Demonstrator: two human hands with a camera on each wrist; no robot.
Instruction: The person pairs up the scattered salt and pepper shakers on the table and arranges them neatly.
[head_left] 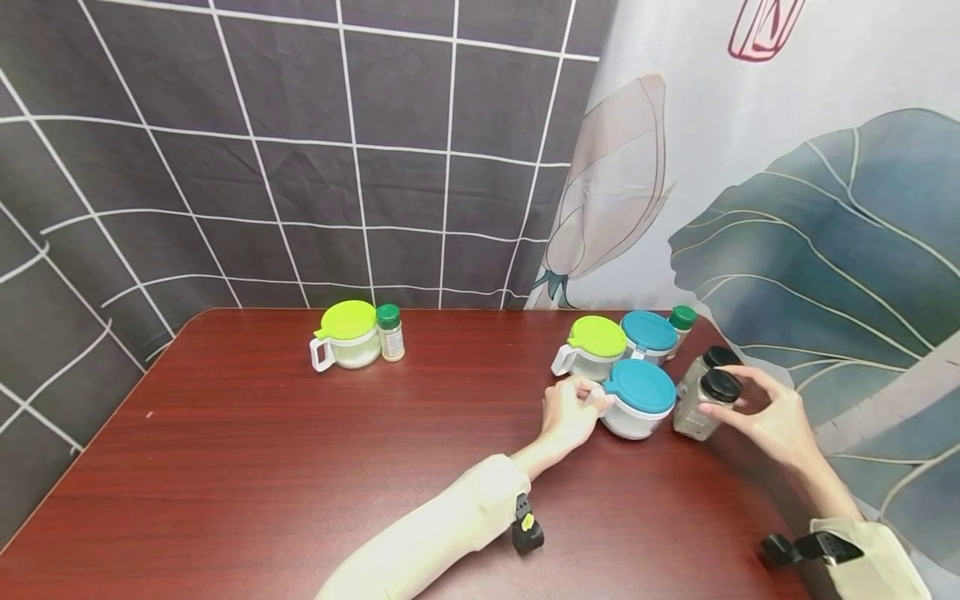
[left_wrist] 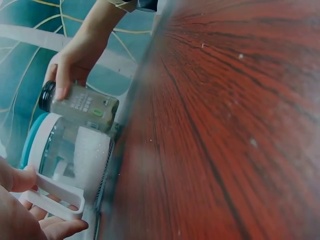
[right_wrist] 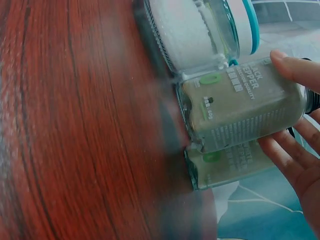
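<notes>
My left hand (head_left: 567,414) grips the white handle (left_wrist: 59,189) of the front glass seasoning jar (head_left: 640,392), which has a blue lid and white grains inside. With thumb and fingers on either side, my right hand (head_left: 780,427) holds a black pepper bottle (right_wrist: 240,107) near its black cap. This bottle stands upright on the table, right beside the blue-lidded jar. A second, similar bottle (right_wrist: 225,167) with a black cap (head_left: 722,356) is just behind it, partly hidden.
Behind the front jar are a green-lidded jar (head_left: 597,337), another blue-lidded jar (head_left: 649,332) and a green-capped shaker (head_left: 681,321). Far left on the brown table (head_left: 300,467) stand a green-lidded jar (head_left: 348,333) and a green-capped shaker (head_left: 391,333). Curtains hang behind and to the right.
</notes>
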